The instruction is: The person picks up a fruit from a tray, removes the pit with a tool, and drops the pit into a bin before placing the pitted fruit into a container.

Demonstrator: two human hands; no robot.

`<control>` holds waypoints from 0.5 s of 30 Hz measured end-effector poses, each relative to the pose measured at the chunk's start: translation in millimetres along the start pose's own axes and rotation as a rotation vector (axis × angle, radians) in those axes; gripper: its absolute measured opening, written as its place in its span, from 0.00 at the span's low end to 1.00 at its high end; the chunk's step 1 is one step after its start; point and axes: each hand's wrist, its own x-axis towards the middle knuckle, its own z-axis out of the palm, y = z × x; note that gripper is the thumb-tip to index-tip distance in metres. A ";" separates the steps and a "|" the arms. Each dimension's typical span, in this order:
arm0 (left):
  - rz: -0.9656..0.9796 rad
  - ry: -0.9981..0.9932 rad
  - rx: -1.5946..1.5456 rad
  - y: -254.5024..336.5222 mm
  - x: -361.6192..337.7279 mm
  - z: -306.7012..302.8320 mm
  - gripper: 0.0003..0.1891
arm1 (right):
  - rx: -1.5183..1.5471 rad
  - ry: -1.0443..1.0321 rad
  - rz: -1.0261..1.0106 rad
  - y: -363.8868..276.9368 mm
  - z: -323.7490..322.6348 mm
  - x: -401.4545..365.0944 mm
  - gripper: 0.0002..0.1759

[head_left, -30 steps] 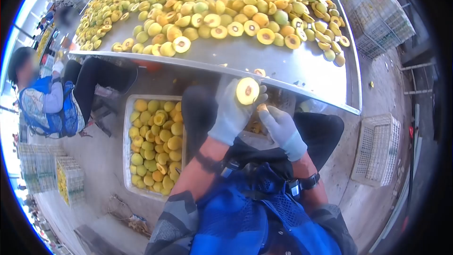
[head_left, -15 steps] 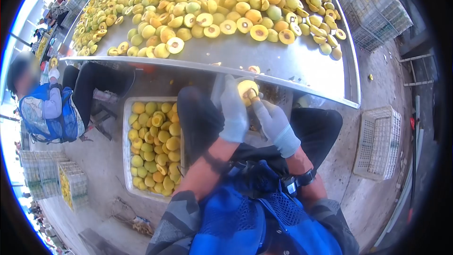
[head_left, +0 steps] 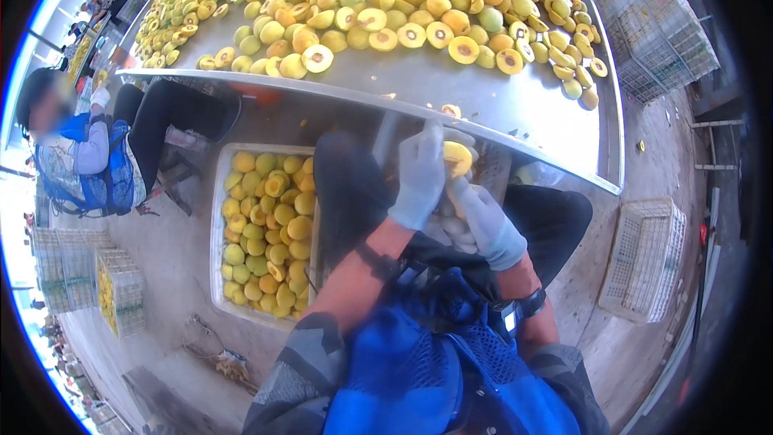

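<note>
One fruit [head_left: 457, 159] held just under the table [head_left: 483, 109] edge, over the lap; roundish, long axis and facing unclear. Grip of left hand [head_left: 420, 177] closed round it; right hand [head_left: 487, 221] touching from below, grip curled, hold unclear. Halves [head_left: 383, 39] heaped on table beyond; full crate [head_left: 216, 217] at left.

The left hand [head_left: 420, 173], closed round a fruit half [head_left: 456, 157], nearly touches the right hand [head_left: 485, 224]; no gap between them. Just ahead, the table [head_left: 515, 117] rim is bare steel, open. Beyond it halved fruit [head_left: 378, 24] lie packed. Left of the hands a crate of whole fruit [head_left: 266, 229] fills the floor; right, an empty basket [head_left: 644, 262] stands well apart.
</note>
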 end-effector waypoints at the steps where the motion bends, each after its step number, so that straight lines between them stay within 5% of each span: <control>1: 0.038 -0.063 0.022 -2.0 3.8 -2.2 0.26 | 0.094 -0.055 0.022 3.5 -4.1 -0.1 0.26; 4: 0.152 -0.212 0.107 -12.1 13.1 -8.6 0.28 | 0.320 -0.246 0.085 20.4 -19.9 4.7 0.29; 7: -0.169 -0.122 -0.511 -18.1 15.1 -0.7 0.24 | 0.402 -0.328 0.061 34.2 -30.0 12.5 0.31; 9: -0.154 0.053 -0.499 -15.6 17.8 2.4 0.21 | 0.529 -0.387 0.060 41.5 -41.0 16.6 0.31; 13: 0.129 0.168 -0.277 16.5 7.9 -37.8 0.18 | 0.513 -0.194 -0.007 38.1 -42.9 10.8 0.30; 15: 0.428 0.252 0.167 47.4 -1.0 -76.3 0.14 | 0.493 -0.134 -0.072 38.3 -50.7 9.7 0.30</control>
